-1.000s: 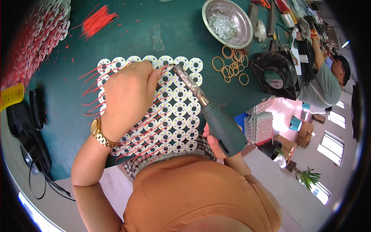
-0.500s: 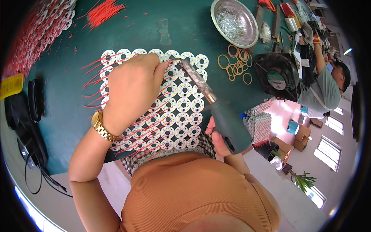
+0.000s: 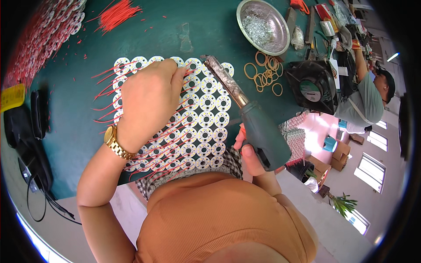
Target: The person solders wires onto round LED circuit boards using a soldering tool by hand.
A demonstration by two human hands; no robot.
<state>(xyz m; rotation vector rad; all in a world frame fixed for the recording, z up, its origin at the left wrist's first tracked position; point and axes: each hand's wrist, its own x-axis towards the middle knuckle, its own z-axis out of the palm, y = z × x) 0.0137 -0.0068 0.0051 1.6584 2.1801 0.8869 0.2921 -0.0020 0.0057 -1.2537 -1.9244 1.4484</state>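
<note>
Right hand [image 3: 251, 161] wraps soldering iron [image 3: 249, 111], likely hefty, rigid: we grip handle [image 3: 266, 138] only. Left hand [image 3: 151, 94] arched; whether pinching, we cannot tell.

Glaring windows [image 3: 370, 172], blackened fisheye edges

No text legible; round label [image 3: 310, 90] on black fan [image 3: 301, 73] carries print too small to read.

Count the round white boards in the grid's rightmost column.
7 boards, in one line from the far corner to the near edge; the soldering iron partly hides the farthest two.
</note>
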